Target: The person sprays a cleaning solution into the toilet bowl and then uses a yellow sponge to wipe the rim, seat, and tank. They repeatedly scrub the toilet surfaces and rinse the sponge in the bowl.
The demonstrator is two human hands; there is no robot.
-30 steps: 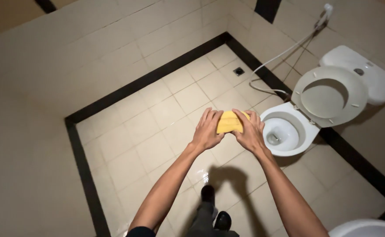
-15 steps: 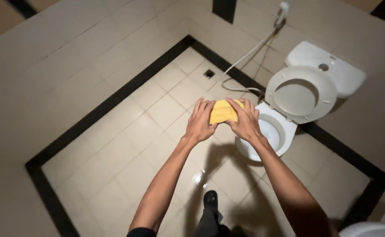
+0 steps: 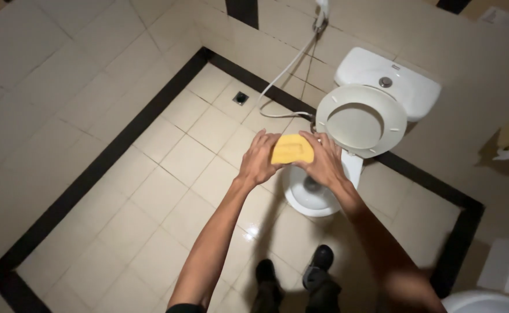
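Both hands hold a yellow folded cloth [image 3: 292, 149] out in front of me, above the floor near the toilet bowl. My left hand [image 3: 258, 160] grips its left edge and my right hand [image 3: 324, 162] grips its right edge. Just beyond the hands stands a white toilet [image 3: 315, 197] with its seat and lid [image 3: 361, 120] raised against the white cistern [image 3: 389, 81]. My dark shoes [image 3: 317, 268] show at the bottom.
A white spray hose [image 3: 289, 64] hangs from the wall left of the cistern. A small floor drain [image 3: 241, 98] sits in the corner. Beige floor tiles have a black border [image 3: 98, 168]. A white basin edge [image 3: 486, 301] shows at bottom right.
The view has swung so the toilet sits more central and nearer. Both hands still hold the yellow cloth, now over the bowl's near left edge.
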